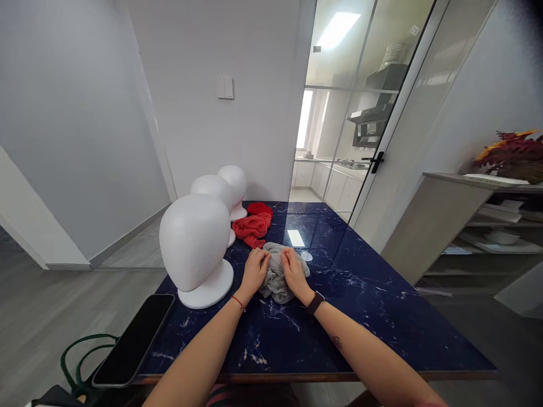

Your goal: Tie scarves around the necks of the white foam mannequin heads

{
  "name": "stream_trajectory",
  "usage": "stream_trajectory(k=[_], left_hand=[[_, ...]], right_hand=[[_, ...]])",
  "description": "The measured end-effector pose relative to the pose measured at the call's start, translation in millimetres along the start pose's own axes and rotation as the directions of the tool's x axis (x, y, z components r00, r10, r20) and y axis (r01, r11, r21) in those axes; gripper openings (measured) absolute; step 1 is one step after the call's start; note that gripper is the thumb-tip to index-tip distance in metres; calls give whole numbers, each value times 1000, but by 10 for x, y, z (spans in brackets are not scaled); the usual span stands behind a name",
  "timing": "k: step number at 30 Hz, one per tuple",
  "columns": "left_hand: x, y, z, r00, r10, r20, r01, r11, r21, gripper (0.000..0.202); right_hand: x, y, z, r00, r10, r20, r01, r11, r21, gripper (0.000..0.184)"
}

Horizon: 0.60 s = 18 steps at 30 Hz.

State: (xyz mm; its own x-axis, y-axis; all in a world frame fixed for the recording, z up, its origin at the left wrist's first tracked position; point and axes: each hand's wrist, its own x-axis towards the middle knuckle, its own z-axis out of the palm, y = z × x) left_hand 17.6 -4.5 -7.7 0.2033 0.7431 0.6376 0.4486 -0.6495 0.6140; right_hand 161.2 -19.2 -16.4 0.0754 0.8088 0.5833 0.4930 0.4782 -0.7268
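Observation:
A crumpled grey cloth (278, 282) lies on the dark blue marbled table (339, 328), between my hands. My left hand (254, 268) pinches its left side, fingers closed. On the other side, my right hand (294, 271) grips the cloth with fingers pressed together. Just beyond the cloth rests a bunched red cloth (253, 227). To the left stand white foam heads: a near one (195, 243), a middle one (212, 186) partly hidden behind it, and a far one (234, 181).
A phone (136, 339) lies at the table's left front edge, with a green cord (85, 339) beside it. Behind the table are a wall and a glass door (339, 113) to a kitchen. Shelves (487, 226) stand at the right.

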Motion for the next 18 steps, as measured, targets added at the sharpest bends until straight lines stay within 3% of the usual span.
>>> stream_trajectory(k=[10, 18], left_hand=[[-14, 14, 0, 1000, 27, 2, -27, 1000, -16, 13], [-8, 10, 0, 1000, 14, 6, -14, 1000, -18, 10]], right_hand=[[-28, -23, -20, 996, 24, 91, -24, 1000, 1, 28], [-6, -52, -53, 996, -23, 86, 19, 999, 37, 21]])
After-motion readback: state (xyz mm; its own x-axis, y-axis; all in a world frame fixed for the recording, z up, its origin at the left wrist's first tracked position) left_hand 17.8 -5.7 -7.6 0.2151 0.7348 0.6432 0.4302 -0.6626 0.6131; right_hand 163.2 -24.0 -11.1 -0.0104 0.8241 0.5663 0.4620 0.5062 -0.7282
